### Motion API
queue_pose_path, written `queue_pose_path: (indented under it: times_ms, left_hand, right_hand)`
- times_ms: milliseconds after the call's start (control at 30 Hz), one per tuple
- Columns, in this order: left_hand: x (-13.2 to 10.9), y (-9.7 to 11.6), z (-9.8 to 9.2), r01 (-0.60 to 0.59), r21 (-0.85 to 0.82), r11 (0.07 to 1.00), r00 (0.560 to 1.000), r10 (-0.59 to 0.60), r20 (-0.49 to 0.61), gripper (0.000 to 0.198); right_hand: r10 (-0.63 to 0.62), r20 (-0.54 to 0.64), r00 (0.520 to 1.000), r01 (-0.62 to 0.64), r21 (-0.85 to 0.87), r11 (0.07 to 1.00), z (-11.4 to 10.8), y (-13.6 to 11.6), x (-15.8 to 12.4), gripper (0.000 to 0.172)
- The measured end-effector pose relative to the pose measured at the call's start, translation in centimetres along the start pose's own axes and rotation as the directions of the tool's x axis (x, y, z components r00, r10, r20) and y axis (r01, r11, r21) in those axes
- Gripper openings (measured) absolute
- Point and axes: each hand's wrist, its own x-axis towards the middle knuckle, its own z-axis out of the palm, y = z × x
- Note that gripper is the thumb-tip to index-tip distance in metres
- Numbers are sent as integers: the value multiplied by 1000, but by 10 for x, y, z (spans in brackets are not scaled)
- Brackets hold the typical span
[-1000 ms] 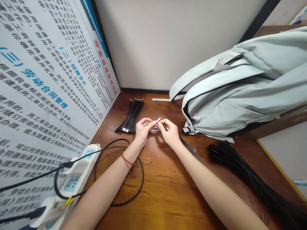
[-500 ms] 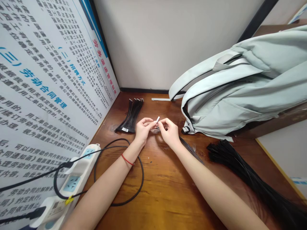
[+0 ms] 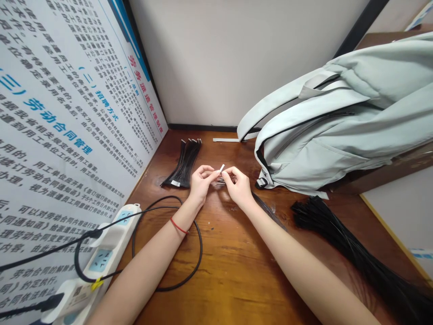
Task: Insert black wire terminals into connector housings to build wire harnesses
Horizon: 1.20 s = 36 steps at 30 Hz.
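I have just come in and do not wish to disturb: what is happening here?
At a wooden table, a person's left hand and right hand meet at a small white strip, pinched at their fingertips. Thin dark strands trail beside the right forearm. A short black bundle lies just left of the left hand; a longer black bundle lies right of that forearm.

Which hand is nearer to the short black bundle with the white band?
Left. The left hand is just to the right of the short black bundle; the right hand is farther right, beyond the left one.
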Motion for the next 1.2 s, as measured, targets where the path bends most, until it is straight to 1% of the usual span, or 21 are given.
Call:
queue_pose_path:
  times_ms: [167, 433, 500, 567, 633, 800, 933, 1200]
  left_hand:
    - [-1, 0, 0, -10, 21, 1000, 1000, 10, 7, 35]
    - [0, 1, 0, 1, 34, 999, 1000, -1, -18, 35]
    - [0, 1, 0, -4, 32, 999, 1000, 5, -15, 35]
    - [0, 2, 0, -9, 30, 1000, 1000, 9, -11, 36]
    - [-1, 2, 1, -9, 34, 999, 1000, 10, -8, 36]
    - [-1, 3, 1, -3, 40, 999, 1000, 3, -11, 38]
    - [-1, 4, 1, 8, 22, 1000, 1000, -8, 6, 39]
    - [1, 2, -2, 17, 32, 999, 996, -20, 86, 43]
  right_hand:
    - [3, 6, 1000, -3, 12, 1000, 0, 0, 0, 20]
    - [-34, 7, 999, 34, -84, 996, 0, -4, -1, 19]
    - [-32, -16, 999, 31, -66, 997, 1, -4, -1, 17]
    - [-10, -50, 999, 9, -20, 1000, 1, -2, -1, 15]
    - [19, -60, 998, -17, 26, 1000, 2, 0, 0, 15]
    - [32, 8, 999, -33, 98, 995, 2, 3, -1, 15]
    - [30, 22, 999, -32, 109, 994, 2, 2, -1, 15]
    - [37, 40, 999, -42, 129, 991, 1, 1, -2, 16]
